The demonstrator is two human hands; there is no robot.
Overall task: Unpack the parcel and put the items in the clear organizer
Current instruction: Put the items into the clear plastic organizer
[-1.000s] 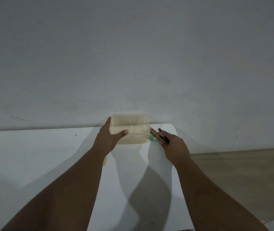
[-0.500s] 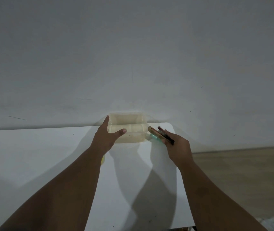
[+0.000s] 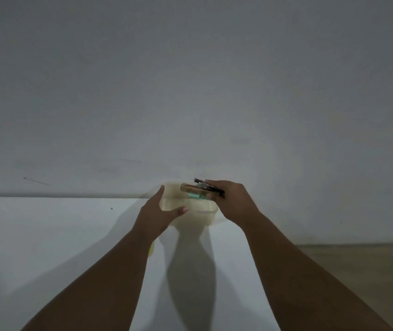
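Frankly, much is blurred: the clear organizer (image 3: 190, 209) is a pale, translucent box whose inner dividers cannot be made out, and its near-left corner is covered by the left hand (image 3: 158, 215). A sliver of something yellow (image 3: 152, 250) peeks out beside the left forearm, nearer the camera than the organizer, too hidden to identify. Both forearms run off the lower edge of the view. The organizer sits on the white table (image 3: 47, 235), at its far edge against the grey wall (image 3: 190, 91). The left hand grips the organizer's left end, thumb laid across its near wall and fingers reaching up along the far-left side, spread fairly wide around the corner. The right hand (image 3: 234, 201) is closed on a small bundle of items (image 3: 201, 191), held above the organizer's right half; the bundle shows a tan-and-teal piece and thin dark sticks jutting toward the left, but motion blur keeps their exact kind unclear. Whether the bundle touches the organizer's rim cannot be told. To the right of the organizer, beyond the table's edge, lies a wooden floor (image 3: 357, 271).
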